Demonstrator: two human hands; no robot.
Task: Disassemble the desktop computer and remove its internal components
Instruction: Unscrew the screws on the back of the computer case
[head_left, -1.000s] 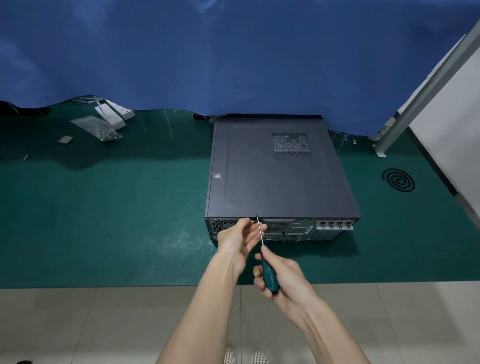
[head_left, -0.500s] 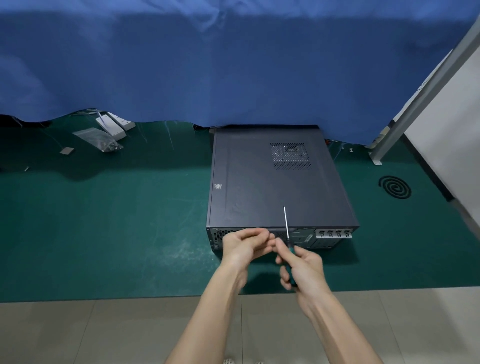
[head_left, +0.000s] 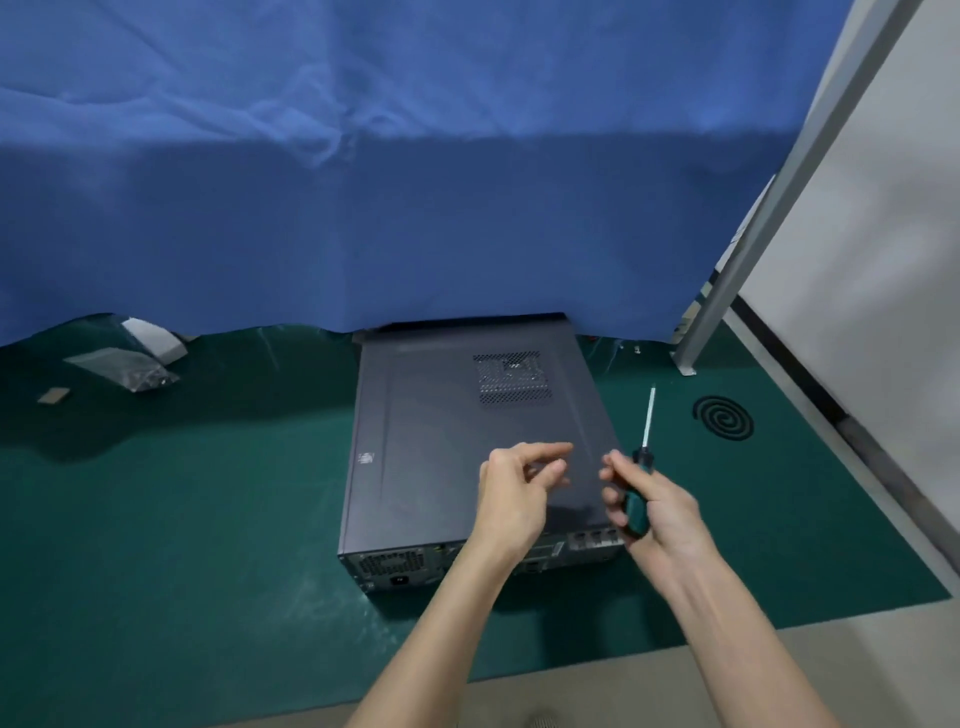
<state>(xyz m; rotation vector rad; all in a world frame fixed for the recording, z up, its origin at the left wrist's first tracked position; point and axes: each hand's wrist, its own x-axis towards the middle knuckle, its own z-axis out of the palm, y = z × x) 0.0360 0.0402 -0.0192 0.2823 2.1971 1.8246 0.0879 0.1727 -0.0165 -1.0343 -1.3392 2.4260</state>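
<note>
A closed desktop computer (head_left: 447, 447) lies flat on a green mat (head_left: 208, 519). The right hand (head_left: 662, 517) grips a green-handled screwdriver (head_left: 644, 457) at its right edge; the blurred left hand (head_left: 511, 491) hovers above the lid, grasp indiscernible.
</note>
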